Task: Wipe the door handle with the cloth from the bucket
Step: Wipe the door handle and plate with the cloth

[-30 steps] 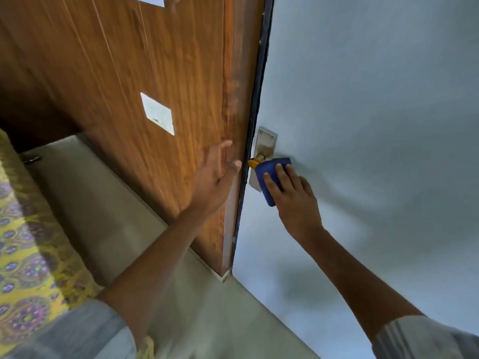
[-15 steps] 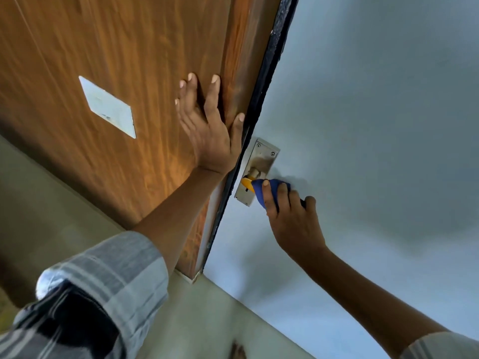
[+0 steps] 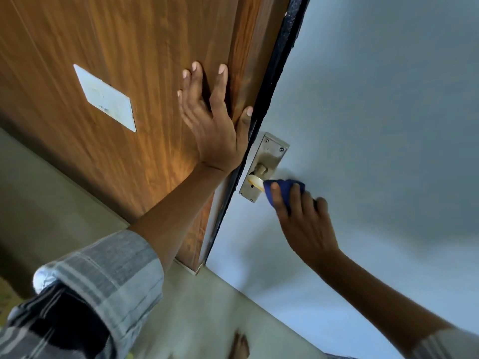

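The door handle (image 3: 255,183) juts from a silver backplate (image 3: 269,154) on the pale blue-grey door (image 3: 375,112); only its yellowish stub shows. A blue cloth (image 3: 286,189) is wrapped over the rest of the handle. My right hand (image 3: 302,218) is closed around the cloth, fingers on top of it. My left hand (image 3: 210,117) lies flat with fingers spread on the brown wooden panel (image 3: 103,47), thumb at the black door edge (image 3: 272,94). The bucket is not in view.
A white switch plate (image 3: 105,98) is set in the wooden panel to the left. Grey floor (image 3: 194,320) runs below, with a bare foot (image 3: 239,345) at the bottom edge. My striped sleeve (image 3: 98,278) fills the lower left.
My left hand went from hovering near the panel to pressing flat on it, higher up. My right hand with the cloth slid slightly along the handle; the view tilted closer to the door.
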